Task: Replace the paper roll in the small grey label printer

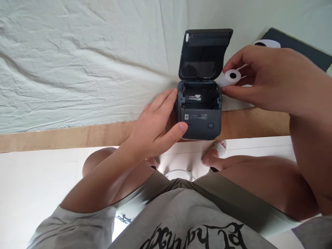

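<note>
A small dark portable label printer (201,129) sits at the table's front edge, its hinged lid (206,52) raised and its paper bay facing up. My left hand (155,124) holds the printer's left side, fingers along the wall and thumb over the front left corner. Between the fingertips and thumb of my right hand (264,74) is a white paper roll (228,80) with a dark core hole. That roll is just right of the bay, close beside the printer's upper right corner; whether it touches the casing I cannot tell.
Behind my right hand, another white roll (273,44) lies by a dark flat slab (308,50). A wrinkled pale cloth (90,62) covers the table, leaving a strip of wooden edge (254,122) bare. My legs are below that edge.
</note>
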Demonstrator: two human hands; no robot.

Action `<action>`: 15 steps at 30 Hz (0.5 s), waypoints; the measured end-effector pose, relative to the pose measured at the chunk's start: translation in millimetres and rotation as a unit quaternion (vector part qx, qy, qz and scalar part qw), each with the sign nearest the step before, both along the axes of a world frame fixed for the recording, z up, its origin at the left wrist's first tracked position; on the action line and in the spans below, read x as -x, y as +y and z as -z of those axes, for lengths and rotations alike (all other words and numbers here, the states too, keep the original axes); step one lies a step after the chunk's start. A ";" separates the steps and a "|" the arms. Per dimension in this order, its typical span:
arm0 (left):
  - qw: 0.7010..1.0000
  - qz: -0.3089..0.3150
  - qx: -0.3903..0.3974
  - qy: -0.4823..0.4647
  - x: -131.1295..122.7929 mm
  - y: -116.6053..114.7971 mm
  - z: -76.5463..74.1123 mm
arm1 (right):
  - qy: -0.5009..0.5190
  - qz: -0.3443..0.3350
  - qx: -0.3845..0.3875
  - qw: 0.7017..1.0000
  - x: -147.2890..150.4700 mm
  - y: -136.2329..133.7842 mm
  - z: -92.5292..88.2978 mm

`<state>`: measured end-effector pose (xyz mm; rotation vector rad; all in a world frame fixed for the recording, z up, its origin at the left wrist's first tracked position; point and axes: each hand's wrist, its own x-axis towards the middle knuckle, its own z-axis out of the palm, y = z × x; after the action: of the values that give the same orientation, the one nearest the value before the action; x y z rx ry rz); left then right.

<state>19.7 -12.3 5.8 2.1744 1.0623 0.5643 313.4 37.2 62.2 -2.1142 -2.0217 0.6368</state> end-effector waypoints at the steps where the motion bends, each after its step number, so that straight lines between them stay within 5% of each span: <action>1: 1.000 -0.001 0.001 0.000 -0.4 0.0 0.2 | -0.027 -0.005 0.009 1.000 1.7 0.6 1.5; 5: 1.000 -0.002 -0.004 0.004 -1.5 0.0 1.2 | -0.089 -0.049 0.008 0.995 -1.1 3.7 10.4; 9: 1.000 0.002 -0.008 0.003 -0.4 0.5 1.6 | -0.030 -0.073 -0.059 0.995 -11.4 0.4 7.2; 12: 1.000 0.007 -0.010 -0.004 0.7 0.9 1.9 | 0.108 -0.031 -0.095 0.989 -15.2 -7.4 0.3; 15: 1.000 0.006 -0.009 -0.002 1.1 0.7 2.3 | 0.322 -0.011 -0.123 0.939 -15.0 -12.5 -0.9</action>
<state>18.6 -11.6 3.5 2.1937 1.0444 0.5735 328.3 24.7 63.2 -1.4780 -1.6471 0.8836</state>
